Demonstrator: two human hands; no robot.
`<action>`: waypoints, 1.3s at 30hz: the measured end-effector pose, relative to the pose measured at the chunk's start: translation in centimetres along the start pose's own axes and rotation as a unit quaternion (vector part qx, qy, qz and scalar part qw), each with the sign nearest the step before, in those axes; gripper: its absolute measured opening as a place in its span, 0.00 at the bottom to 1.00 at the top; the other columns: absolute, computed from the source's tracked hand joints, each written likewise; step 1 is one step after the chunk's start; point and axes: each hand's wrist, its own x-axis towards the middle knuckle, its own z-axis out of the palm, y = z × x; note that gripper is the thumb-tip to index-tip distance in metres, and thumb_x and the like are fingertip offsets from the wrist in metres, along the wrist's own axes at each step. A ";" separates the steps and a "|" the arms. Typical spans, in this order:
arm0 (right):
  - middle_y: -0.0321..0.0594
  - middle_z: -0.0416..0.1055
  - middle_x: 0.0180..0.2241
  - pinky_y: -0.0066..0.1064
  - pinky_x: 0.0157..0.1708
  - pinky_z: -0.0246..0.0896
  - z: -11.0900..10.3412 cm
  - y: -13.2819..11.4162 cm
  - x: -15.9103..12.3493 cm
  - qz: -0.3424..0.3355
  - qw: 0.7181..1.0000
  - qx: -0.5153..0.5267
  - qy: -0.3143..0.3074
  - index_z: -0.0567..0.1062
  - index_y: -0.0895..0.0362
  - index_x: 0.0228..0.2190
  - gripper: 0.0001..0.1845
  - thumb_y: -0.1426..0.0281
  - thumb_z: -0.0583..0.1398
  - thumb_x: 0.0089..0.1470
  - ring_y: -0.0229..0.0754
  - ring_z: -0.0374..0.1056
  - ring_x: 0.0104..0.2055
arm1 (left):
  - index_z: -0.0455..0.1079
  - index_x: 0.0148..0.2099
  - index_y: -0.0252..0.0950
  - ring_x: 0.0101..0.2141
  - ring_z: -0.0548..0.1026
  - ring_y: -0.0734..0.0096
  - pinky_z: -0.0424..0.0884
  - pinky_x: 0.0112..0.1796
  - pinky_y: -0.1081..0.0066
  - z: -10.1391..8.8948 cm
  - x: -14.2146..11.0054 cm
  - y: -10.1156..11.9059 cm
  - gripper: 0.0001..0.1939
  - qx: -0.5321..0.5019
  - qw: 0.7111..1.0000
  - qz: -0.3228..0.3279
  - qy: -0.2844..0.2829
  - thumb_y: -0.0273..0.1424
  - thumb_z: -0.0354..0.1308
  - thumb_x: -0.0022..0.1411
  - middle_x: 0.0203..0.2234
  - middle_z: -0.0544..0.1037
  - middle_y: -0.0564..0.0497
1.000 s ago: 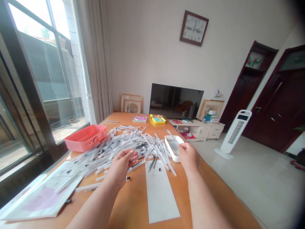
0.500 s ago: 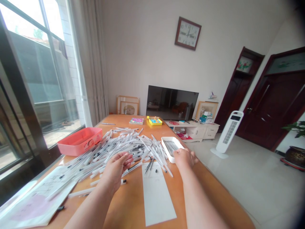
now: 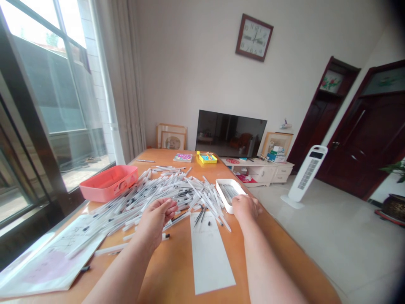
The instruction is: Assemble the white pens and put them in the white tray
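Note:
My left hand [image 3: 160, 217] is over the near edge of a large heap of clear-barrelled pens [image 3: 158, 185]. Its fingers curl towards the thumb, and I cannot make out anything between them. At the near end of a white tray [image 3: 220, 192], my right hand [image 3: 245, 207] touches or covers the rim, with its outer fingers apart to the right. Thin dark-and-clear pens or refills [image 3: 228, 191] lie lengthwise inside this tray. A white paper strip [image 3: 210, 257] lies between my hands, bearing a few black refills [image 3: 200, 216] and a small black cap [image 3: 209, 223].
A pink bin [image 3: 109, 185] stands left of the heap, above printed sheets [image 3: 47, 266]. Farther back are a silver pen [image 3: 146, 161], a booklet [image 3: 182, 157] and a yellow box [image 3: 207, 159]. The table's right edge [image 3: 284, 236] drops to the floor.
A second ago my right hand held a pen over the white tray; now that pen is down and the outer fingers have spread. My left hand stays much the same. The view shifts slightly.

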 end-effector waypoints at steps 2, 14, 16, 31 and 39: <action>0.46 0.76 0.44 0.48 0.48 0.52 -0.1 -0.1 -0.1 -0.013 0.999 0.015 0.037 0.83 0.50 0.32 0.15 0.67 0.54 0.55 0.59 0.61 0.52 | 0.70 0.42 0.34 0.38 0.81 0.66 0.77 0.39 0.72 -0.1 0.1 0.1 0.11 -0.005 1.000 0.004 0.006 0.30 0.66 0.57 0.40 0.81 0.40; 0.54 0.76 0.48 0.41 0.47 0.67 -1.1 -5.4 -4.5 0.026 0.726 0.628 -0.278 0.77 0.58 0.40 0.34 0.42 0.49 0.59 0.54 0.70 0.53 | 0.72 0.41 0.34 0.39 0.81 0.64 0.76 0.41 0.68 -0.6 0.5 0.2 0.15 -0.017 1.000 0.021 0.011 0.37 0.68 0.55 0.39 0.81 0.40; 0.55 0.74 0.51 0.42 0.49 0.67 -1.5 -5.8 -4.8 0.040 0.688 0.644 -0.331 0.77 0.59 0.42 0.37 0.41 0.47 0.59 0.54 0.69 0.56 | 0.73 0.41 0.34 0.37 0.80 0.64 0.75 0.41 0.66 -0.5 0.6 0.0 0.18 0.003 0.999 0.039 0.014 0.40 0.68 0.54 0.38 0.81 0.41; 0.44 0.76 0.35 0.37 0.46 0.63 -2.3 -9.7 -11.9 -0.075 0.587 0.595 -0.544 0.76 0.57 0.32 0.29 0.44 0.55 0.58 0.46 0.70 0.45 | 0.70 0.30 0.40 0.35 0.72 0.59 0.62 0.43 0.63 2.3 -3.6 -1.6 0.18 0.459 0.791 0.395 -0.083 0.41 0.47 0.69 0.28 0.75 0.44; 0.41 0.73 0.32 0.40 0.48 0.62 -3.1 -9.2 -11.2 -0.188 0.622 0.526 -0.549 0.78 0.60 0.32 0.21 0.52 0.63 0.57 0.44 0.68 0.40 | 0.64 0.25 0.40 0.26 0.68 0.66 0.56 0.34 0.67 1.6 -3.7 -0.8 0.23 0.516 0.752 0.401 -0.086 0.42 0.43 0.71 0.22 0.72 0.48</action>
